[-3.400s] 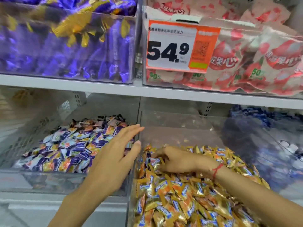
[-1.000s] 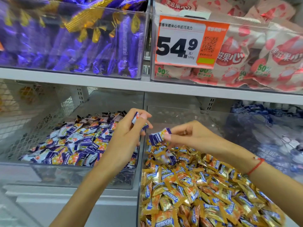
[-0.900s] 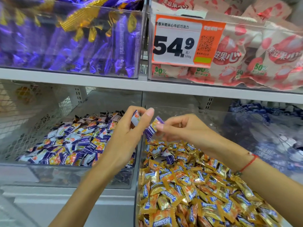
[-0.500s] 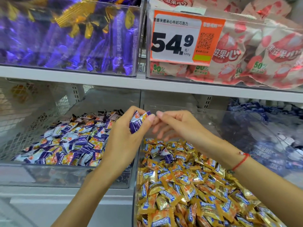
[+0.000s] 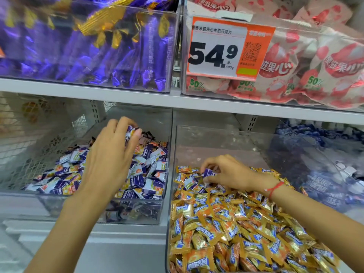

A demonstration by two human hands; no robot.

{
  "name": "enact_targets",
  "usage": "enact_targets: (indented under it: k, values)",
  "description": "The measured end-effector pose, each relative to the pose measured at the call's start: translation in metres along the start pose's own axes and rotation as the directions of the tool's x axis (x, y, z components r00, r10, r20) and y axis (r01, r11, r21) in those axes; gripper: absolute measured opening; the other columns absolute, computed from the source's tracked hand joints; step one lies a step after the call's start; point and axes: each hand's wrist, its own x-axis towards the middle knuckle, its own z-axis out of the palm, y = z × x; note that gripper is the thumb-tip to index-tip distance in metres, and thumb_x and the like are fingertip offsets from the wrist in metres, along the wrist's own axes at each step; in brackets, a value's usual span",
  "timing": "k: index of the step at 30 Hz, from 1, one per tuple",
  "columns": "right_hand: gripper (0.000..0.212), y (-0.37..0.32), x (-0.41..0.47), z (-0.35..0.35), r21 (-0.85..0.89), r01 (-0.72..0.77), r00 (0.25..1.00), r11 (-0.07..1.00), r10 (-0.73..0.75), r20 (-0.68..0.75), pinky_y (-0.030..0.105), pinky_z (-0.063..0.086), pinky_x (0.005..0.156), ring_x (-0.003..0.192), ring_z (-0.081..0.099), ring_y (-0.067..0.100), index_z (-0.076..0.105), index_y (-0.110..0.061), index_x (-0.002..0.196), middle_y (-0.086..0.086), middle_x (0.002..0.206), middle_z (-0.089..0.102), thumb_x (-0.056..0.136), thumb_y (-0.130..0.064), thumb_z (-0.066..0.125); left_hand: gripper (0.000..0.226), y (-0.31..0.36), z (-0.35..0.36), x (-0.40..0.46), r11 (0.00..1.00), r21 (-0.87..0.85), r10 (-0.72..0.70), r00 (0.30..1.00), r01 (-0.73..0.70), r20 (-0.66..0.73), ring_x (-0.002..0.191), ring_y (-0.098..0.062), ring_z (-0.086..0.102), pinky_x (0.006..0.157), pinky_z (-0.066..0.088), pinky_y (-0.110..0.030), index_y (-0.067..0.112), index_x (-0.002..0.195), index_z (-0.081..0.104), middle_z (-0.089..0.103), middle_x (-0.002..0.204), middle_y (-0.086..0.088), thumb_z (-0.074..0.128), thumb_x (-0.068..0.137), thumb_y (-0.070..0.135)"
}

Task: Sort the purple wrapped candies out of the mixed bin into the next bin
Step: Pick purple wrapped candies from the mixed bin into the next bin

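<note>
My left hand (image 5: 112, 154) hovers over the left clear bin (image 5: 136, 218), which holds a pile of purple-and-white wrapped candies. Its curled fingers grip a few purple candies (image 5: 130, 133) above the back of that pile. My right hand (image 5: 230, 173) is down in the right clear bin (image 5: 172, 194), full of gold-orange wrapped candies. Its fingertips pinch one purple candy (image 5: 207, 173) near the back left of the gold heap. Another purple candy (image 5: 189, 182) lies among the gold ones just left of it.
A white shelf (image 5: 177, 101) runs above both bins. On it stand a bin of purple foil packs (image 5: 88, 52) and a bin of pink-white packs (image 5: 307, 66) with an orange price tag (image 5: 228, 48). Blue-wrapped sweets (image 5: 319, 174) fill a bin at the right.
My left hand carried its purple candies leftward from the bin divider to over the left bin. My right hand dropped from mid-air into the gold candies and pinched another purple one.
</note>
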Motion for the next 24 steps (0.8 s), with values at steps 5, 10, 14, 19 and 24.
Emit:
enact_targets:
  k: [5,10,14,19,24]
  values:
    - [0.014,-0.002,-0.013,-0.015,0.563,-0.116,0.98,0.819,0.185,-0.068,0.021,0.054,0.077,0.084,0.072,0.013,0.064,-0.015,0.096,-0.001,0.09,0.075,0.084,-0.018,0.072,0.074,-0.036,0.014,-0.007,0.91,0.407,-0.185,0.807,-0.074,0.561,0.146,-0.026,0.01,0.117,0.009,-0.051,0.036,0.153,0.009,0.012,0.16,-0.002,0.009,0.089,0.072]
    - [0.019,-0.024,-0.031,-0.027,0.804,-0.168,0.964,0.571,0.266,0.013,0.015,0.053,0.065,0.078,0.072,0.01,0.064,-0.012,0.102,0.001,0.087,0.076,0.084,-0.017,0.07,0.072,-0.024,0.012,-0.005,0.965,0.26,-0.055,0.944,-0.034,0.326,0.148,-0.024,0.009,0.118,0.003,-0.053,0.035,0.149,0.029,0.018,0.16,0.0,0.009,0.091,0.073]
    - [0.029,-0.057,-0.038,-0.035,0.941,-0.06,0.962,0.333,0.271,-0.034,0.019,0.056,0.07,0.08,0.072,0.014,0.072,-0.014,0.098,0.006,0.093,0.075,0.07,-0.023,0.074,0.041,0.033,-0.003,-0.01,0.911,-0.413,0.009,0.999,0.009,0.043,0.113,-0.002,0.055,0.097,0.043,-0.024,0.034,0.117,0.063,0.064,0.118,0.019,0.048,0.09,0.061]
    - [0.034,-0.104,-0.032,-0.035,0.997,0.067,0.959,0.026,0.276,-0.071,0.017,0.055,0.064,0.078,0.07,0.012,0.071,-0.01,0.099,0.008,0.098,0.074,0.067,-0.021,0.073,0.057,0.064,0.001,-0.022,0.764,-0.643,0.124,0.965,0.055,0.23,0.1,0.006,0.063,0.08,0.049,-0.011,0.039,0.126,0.058,0.067,0.104,0.024,0.071,0.071,0.049]
    - [0.024,-0.121,-0.021,-0.033,0.993,0.089,0.941,0.076,0.319,-0.109,0.018,0.055,0.078,0.09,0.071,0.012,0.072,-0.019,0.1,0.001,0.099,0.075,0.076,-0.023,0.076,0.046,0.059,0.002,-0.017,0.751,-0.66,0.016,0.997,0.035,0.07,0.08,0.004,0.067,0.072,0.053,-0.013,0.036,0.118,0.064,0.067,0.09,0.02,0.078,0.078,0.018]
